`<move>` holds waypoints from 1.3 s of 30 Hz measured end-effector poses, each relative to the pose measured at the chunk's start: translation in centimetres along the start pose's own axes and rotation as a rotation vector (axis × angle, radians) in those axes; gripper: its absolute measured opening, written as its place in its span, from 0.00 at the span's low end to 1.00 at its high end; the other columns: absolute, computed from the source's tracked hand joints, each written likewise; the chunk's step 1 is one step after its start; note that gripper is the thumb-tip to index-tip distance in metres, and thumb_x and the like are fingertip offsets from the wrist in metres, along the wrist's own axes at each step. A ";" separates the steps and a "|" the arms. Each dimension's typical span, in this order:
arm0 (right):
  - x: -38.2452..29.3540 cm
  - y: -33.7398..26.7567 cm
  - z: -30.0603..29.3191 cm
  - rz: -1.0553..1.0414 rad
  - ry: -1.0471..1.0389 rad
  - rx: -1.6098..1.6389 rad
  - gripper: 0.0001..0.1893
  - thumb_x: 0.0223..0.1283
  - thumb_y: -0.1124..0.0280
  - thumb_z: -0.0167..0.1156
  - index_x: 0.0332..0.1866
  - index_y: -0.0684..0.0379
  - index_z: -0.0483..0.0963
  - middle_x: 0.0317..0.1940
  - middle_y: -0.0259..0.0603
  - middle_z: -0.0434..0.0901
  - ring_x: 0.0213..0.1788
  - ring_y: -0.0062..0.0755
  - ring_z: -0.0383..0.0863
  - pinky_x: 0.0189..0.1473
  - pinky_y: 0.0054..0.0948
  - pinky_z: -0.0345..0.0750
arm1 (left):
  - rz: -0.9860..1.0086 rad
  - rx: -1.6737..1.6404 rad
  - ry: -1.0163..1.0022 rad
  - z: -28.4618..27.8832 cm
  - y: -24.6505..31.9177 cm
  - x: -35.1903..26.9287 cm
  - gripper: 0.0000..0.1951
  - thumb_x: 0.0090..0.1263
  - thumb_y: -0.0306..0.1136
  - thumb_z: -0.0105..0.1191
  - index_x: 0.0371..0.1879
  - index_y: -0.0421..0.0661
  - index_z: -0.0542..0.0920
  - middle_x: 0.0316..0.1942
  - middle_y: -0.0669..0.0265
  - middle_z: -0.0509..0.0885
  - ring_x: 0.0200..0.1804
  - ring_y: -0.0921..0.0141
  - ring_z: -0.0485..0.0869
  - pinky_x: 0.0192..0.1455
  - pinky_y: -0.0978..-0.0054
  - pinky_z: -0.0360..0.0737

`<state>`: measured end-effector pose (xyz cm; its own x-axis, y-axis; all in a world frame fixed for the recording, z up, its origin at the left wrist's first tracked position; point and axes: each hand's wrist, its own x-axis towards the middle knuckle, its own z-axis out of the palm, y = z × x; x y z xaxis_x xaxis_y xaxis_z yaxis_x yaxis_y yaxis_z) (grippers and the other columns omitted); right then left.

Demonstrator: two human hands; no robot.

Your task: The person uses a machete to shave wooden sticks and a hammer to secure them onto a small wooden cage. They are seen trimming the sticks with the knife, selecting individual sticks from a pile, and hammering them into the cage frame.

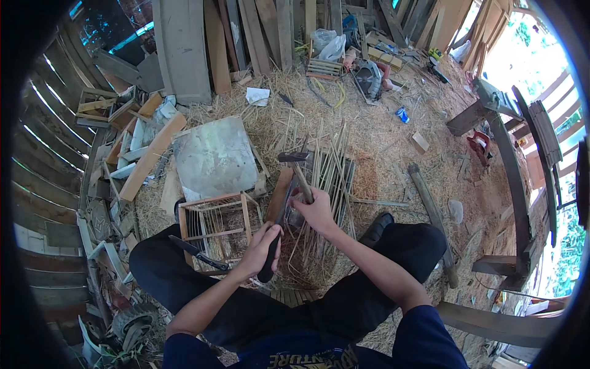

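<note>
My left hand [263, 251] grips the black handle of a long, narrow dark-bladed tool [288, 198], which points away from me. In my right hand [318, 212] is the wooden handle of a hammer [295, 157], its dark metal head beyond my fingers and near the blade's far end. Whether the two tools touch is unclear. Just beyond and right of my hands lies a bundle of thin bamboo-like strips [339, 161]. A flat wooden piece [280, 191] lies left of the blade. A black-handled knife [203, 256] rests by my left leg, next to a small slatted wooden cage frame [216, 200].
A worn square panel [216, 154] lies ahead left, near a plank [154, 154]. A circular saw [368, 80] sits farther off among clutter. At right are a wooden post [431, 217] and a timber frame [509, 184]. Shavings cover the ground [387, 133].
</note>
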<state>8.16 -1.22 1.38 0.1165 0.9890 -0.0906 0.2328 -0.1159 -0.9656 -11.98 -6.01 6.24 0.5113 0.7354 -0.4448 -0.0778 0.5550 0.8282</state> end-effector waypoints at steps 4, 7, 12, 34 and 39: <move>1.0 0.6 1.0 -0.143 0.035 0.061 0.11 0.57 0.69 0.70 0.42 0.64 0.83 0.19 0.33 0.71 0.23 0.17 0.68 0.27 0.26 0.68 | -0.021 0.002 -0.008 -1.6 1.2 0.2 0.18 0.83 0.50 0.41 0.44 0.46 0.71 0.19 0.68 0.72 0.12 0.74 0.72 0.15 0.77 0.72; 1.4 0.8 1.5 -0.157 0.027 0.064 0.11 0.58 0.68 0.69 0.42 0.64 0.83 0.19 0.32 0.71 0.23 0.17 0.68 0.27 0.26 0.68 | -0.060 0.031 0.022 -2.0 2.5 -0.2 0.18 0.83 0.50 0.41 0.44 0.45 0.70 0.19 0.69 0.72 0.13 0.74 0.72 0.16 0.76 0.72; 0.9 -0.8 1.0 0.020 -0.107 -0.052 0.09 0.62 0.74 0.67 0.45 0.66 0.82 0.27 0.27 0.82 0.28 0.10 0.74 0.30 0.18 0.69 | -0.084 0.023 0.063 -3.4 1.7 -1.0 0.18 0.83 0.50 0.42 0.45 0.45 0.70 0.18 0.69 0.71 0.12 0.74 0.72 0.15 0.76 0.71; 0.4 -0.2 1.3 -0.013 -0.070 0.184 0.10 0.64 0.72 0.69 0.43 0.67 0.81 0.25 0.24 0.79 0.26 0.08 0.69 0.27 0.17 0.64 | -0.022 -0.002 -0.033 -2.3 1.1 -1.0 0.18 0.84 0.49 0.39 0.45 0.44 0.70 0.19 0.68 0.72 0.12 0.75 0.72 0.15 0.79 0.71; 0.7 1.0 1.4 -0.010 -0.094 0.162 0.11 0.64 0.72 0.69 0.45 0.67 0.81 0.28 0.28 0.82 0.28 0.10 0.74 0.30 0.17 0.69 | -0.005 -0.023 -0.030 -2.4 0.8 -1.0 0.17 0.84 0.48 0.39 0.45 0.45 0.70 0.18 0.69 0.72 0.11 0.75 0.71 0.14 0.78 0.70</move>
<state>7.07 -0.48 0.03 0.0229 0.9951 -0.0957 0.0742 -0.0971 -0.9925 -14.58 -5.41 6.51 0.5375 0.7207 -0.4378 -0.0950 0.5677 0.8178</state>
